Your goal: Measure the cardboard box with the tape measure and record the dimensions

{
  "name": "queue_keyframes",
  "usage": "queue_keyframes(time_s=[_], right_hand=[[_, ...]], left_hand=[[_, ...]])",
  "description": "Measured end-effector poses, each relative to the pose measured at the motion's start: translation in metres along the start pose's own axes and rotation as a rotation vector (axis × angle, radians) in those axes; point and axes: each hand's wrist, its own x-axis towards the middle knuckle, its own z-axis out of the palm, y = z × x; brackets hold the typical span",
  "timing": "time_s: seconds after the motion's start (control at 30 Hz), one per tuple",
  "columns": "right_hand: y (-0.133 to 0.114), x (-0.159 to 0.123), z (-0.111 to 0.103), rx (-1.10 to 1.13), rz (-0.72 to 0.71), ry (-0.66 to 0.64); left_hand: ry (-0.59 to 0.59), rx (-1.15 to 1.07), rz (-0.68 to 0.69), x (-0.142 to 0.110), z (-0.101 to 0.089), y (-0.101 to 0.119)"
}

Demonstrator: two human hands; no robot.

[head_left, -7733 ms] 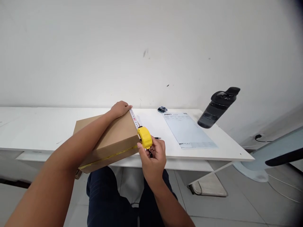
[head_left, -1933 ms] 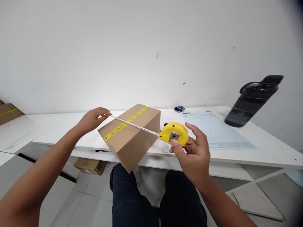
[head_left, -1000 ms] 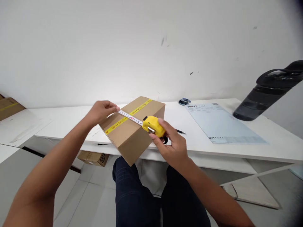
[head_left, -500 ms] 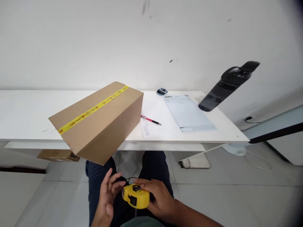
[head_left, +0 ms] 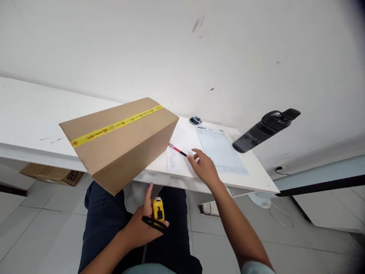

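Observation:
A yellow and black tape measure (head_left: 158,209) sits in my left hand (head_left: 146,224) above my lap. Its black wrist strap loops across that hand, and the index finger points up beside the case. Over the desk, my right hand (head_left: 203,166) reaches to a red and black pen (head_left: 178,150), its fingers apart near the pen's black end. Whether a fingertip touches the pen, I cannot tell. The pen lies on a slip of paper with handwriting (head_left: 172,161). Left of it, a taped cardboard box (head_left: 122,140) rests at an angle, jutting past the desk's front edge.
A printed sheet (head_left: 221,150) lies on the white desk (head_left: 261,177), with a dark bottle (head_left: 261,131) standing at its right. Against the wall is a small dark-blue round object (head_left: 195,120). Another cardboard box (head_left: 53,174) is beneath the desk at left.
The tape measure has passed from my right hand to my left. My right hand has moved up and forward to the pen. The view has tilted.

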Motion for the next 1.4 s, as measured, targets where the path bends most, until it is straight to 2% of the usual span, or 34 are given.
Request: queue_keyframes(time_s=[0.1,0.2,0.27,0.33,0.4,0.43,0.47,0.57,0.63,0.7,0.83,1.03,1.2,1.4], right_hand=[[0.009,0.044,0.004,-0.23,-0.06,-0.158],[0.009,0.051,0.008,-0.269,-0.129,-0.149],[0.008,0.041,0.007,-0.263,-0.127,-0.049],[0.007,0.026,0.006,-0.152,-0.086,0.173],[0.003,0.011,0.011,0.1,-0.074,0.346],[0.001,0.005,0.015,0.25,-0.098,0.354],[-0.003,0.001,0.02,0.384,-0.143,0.294],[-0.013,0.0,0.035,0.621,-0.285,-0.043],[-0.017,0.006,0.042,0.634,-0.303,-0.212],[-0.018,0.012,0.045,0.604,-0.261,-0.292],[-0.016,0.015,0.045,0.568,-0.163,-0.297],[-0.022,0.012,0.04,0.443,-0.255,-0.272],[-0.023,0.012,0.045,0.435,-0.214,-0.266],[-0.021,0.012,0.047,0.418,-0.232,-0.281]], left_hand=[[-0.063,0.378,0.078,0.029,0.005,0.014],[-0.045,0.585,0.1,0.054,0.002,0.023],[-0.02,0.64,0.072,0.065,-0.004,0.026],[0.014,0.647,0.047,0.071,-0.011,0.026],[0.036,0.622,0.047,0.074,-0.014,0.024],[0.043,0.607,0.053,0.074,-0.015,0.023],[0.047,0.594,0.059,0.075,-0.015,0.022],[0.051,0.559,0.058,0.076,-0.012,0.019],[0.043,0.531,0.059,0.077,-0.011,0.019],[0.036,0.506,0.06,0.078,-0.01,0.019],[0.043,0.498,0.059,0.08,-0.009,0.016],[0.061,0.546,0.066,0.085,-0.005,0.007],[0.06,0.56,0.054,0.086,-0.003,0.005],[0.067,0.54,0.081,0.087,-0.002,0.004]])
